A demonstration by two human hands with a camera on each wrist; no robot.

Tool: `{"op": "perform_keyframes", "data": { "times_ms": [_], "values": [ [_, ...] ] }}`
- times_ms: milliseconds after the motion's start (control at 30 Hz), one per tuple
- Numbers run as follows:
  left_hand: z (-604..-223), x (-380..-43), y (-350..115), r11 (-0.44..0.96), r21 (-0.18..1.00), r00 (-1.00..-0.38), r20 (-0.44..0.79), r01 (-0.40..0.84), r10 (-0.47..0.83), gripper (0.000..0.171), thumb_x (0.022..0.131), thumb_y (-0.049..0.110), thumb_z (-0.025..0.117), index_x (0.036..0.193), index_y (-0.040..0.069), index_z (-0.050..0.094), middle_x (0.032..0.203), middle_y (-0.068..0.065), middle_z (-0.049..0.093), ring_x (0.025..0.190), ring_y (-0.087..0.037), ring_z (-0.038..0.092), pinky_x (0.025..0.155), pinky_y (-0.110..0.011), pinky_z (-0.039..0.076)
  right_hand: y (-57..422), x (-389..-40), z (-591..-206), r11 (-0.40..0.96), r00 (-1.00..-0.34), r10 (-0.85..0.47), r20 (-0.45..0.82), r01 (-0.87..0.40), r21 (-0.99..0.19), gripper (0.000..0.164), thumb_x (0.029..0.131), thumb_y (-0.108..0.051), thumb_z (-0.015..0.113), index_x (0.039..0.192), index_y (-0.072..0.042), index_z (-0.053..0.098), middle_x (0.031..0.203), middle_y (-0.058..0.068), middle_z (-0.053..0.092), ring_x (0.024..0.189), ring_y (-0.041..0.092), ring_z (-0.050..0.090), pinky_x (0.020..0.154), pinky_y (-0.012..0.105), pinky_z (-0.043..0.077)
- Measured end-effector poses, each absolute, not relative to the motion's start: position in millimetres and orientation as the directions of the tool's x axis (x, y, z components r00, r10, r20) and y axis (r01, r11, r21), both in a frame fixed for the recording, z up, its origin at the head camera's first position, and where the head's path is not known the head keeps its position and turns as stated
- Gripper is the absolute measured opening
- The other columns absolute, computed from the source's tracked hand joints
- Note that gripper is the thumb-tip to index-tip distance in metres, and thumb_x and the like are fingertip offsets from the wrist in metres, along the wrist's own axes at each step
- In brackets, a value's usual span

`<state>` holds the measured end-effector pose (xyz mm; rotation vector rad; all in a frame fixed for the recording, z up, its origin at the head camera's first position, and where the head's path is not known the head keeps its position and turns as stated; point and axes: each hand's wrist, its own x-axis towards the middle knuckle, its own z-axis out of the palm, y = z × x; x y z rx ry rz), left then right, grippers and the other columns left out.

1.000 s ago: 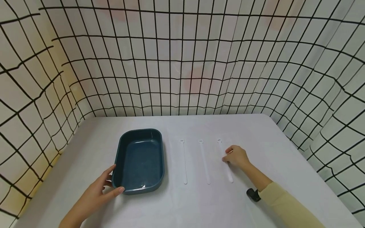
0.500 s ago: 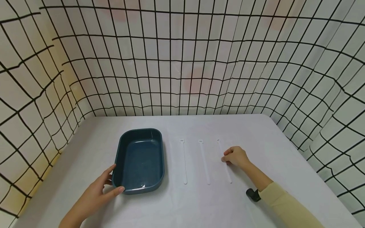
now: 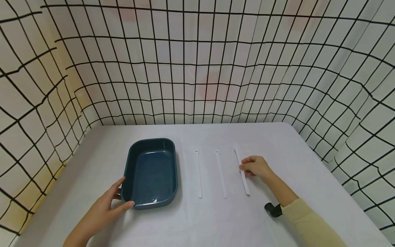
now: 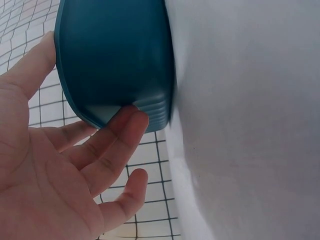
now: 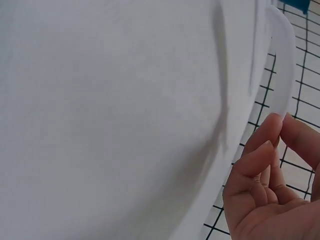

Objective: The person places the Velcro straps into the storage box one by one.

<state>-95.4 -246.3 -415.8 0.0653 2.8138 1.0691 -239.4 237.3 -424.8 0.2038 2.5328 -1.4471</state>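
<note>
My left hand [image 3: 103, 210] rests at the near left corner of a deep dark-blue tray [image 3: 151, 176]. Its thumb lies on the rim while loosely bent fingers touch the outer side, seen closer in the left wrist view. To the right, my right hand [image 3: 256, 168] pinches a white flat cable tie [image 3: 244, 180] by its middle between thumb and fingertips. That strip bows in the right wrist view, raised off the cloth. Two similar strips with slotted heads lie flat and lengthwise between tray and hand: a left cable tie [image 3: 200, 176] and a middle cable tie [image 3: 221, 176].
White cloth covers the table [image 3: 213, 223]. A white wall with a black grid [image 3: 191, 68] encloses the back and both sides. On the right wrist sits a small black device [image 3: 273, 209], beside a pale yellow sleeve [image 3: 308, 219].
The right-hand cable tie has turned on edge and been raised slightly from the cloth in the right hand's pinch, shifting a little left. Left hand and tray have stayed put.
</note>
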Motion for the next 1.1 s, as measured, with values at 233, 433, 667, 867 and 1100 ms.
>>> {"op": "perform_keyframes", "data": {
  "times_ms": [233, 433, 667, 867, 1100],
  "values": [
    [-415, -96, -247, 0.752, 0.659, -0.99, -0.11, -0.01, 0.084, 0.093, 0.086, 0.049, 0.07, 0.152, 0.003, 0.022, 0.121, -0.013, 0.056, 0.11, -0.03, 0.056, 0.078, -0.046, 0.047, 228, -237, -414, 0.43, -0.967, -0.038, -0.253, 0.213, -0.878, 0.041, 0.088, -0.017, 0.073, 0.117, 0.008, 0.06, 0.082, -0.001, 0.067, 0.069, 0.011, 0.064, 0.064, 0.027, 0.05],
    [-415, -96, -247, 0.746, 0.666, -0.991, -0.1, 0.0, 0.09, 0.092, 0.087, 0.047, 0.071, 0.152, 0.003, 0.024, 0.119, -0.011, 0.056, 0.11, -0.029, 0.056, 0.079, -0.045, 0.047, 216, -232, -407, 0.366, -0.964, -0.083, -0.253, 0.206, -0.908, 0.042, 0.087, -0.017, 0.073, 0.117, 0.008, 0.059, 0.083, 0.0, 0.066, 0.071, 0.012, 0.064, 0.064, 0.026, 0.05],
    [-415, -97, -245, 0.748, 0.664, -0.991, -0.103, -0.005, 0.084, 0.094, 0.086, 0.048, 0.072, 0.151, 0.001, 0.024, 0.119, -0.012, 0.056, 0.108, -0.029, 0.057, 0.077, -0.044, 0.047, 204, -227, -402, 0.302, -0.964, -0.128, -0.232, 0.185, -0.935, 0.037, 0.087, -0.015, 0.073, 0.114, 0.007, 0.06, 0.084, 0.001, 0.066, 0.071, 0.013, 0.064, 0.064, 0.025, 0.05],
    [-415, -96, -246, 0.754, 0.656, -0.99, -0.119, -0.024, 0.072, 0.096, 0.084, 0.05, 0.072, 0.151, 0.001, 0.024, 0.119, -0.013, 0.056, 0.107, -0.03, 0.057, 0.075, -0.042, 0.047, 190, -223, -400, 0.233, -0.954, -0.182, -0.237, 0.192, -0.953, 0.036, 0.087, -0.013, 0.073, 0.113, 0.007, 0.059, 0.083, 0.001, 0.064, 0.07, 0.013, 0.063, 0.062, 0.023, 0.049],
    [-416, -95, -247, 0.739, 0.674, -0.992, -0.09, 0.005, 0.089, 0.093, 0.085, 0.047, 0.072, 0.151, 0.001, 0.025, 0.12, -0.013, 0.056, 0.107, -0.029, 0.057, 0.076, -0.043, 0.047, 173, -219, -398, 0.247, -0.955, -0.191, -0.228, 0.178, -0.953, 0.035, 0.087, -0.013, 0.072, 0.113, 0.007, 0.06, 0.083, 0.003, 0.065, 0.07, 0.014, 0.062, 0.063, 0.024, 0.049]
  ]
}}
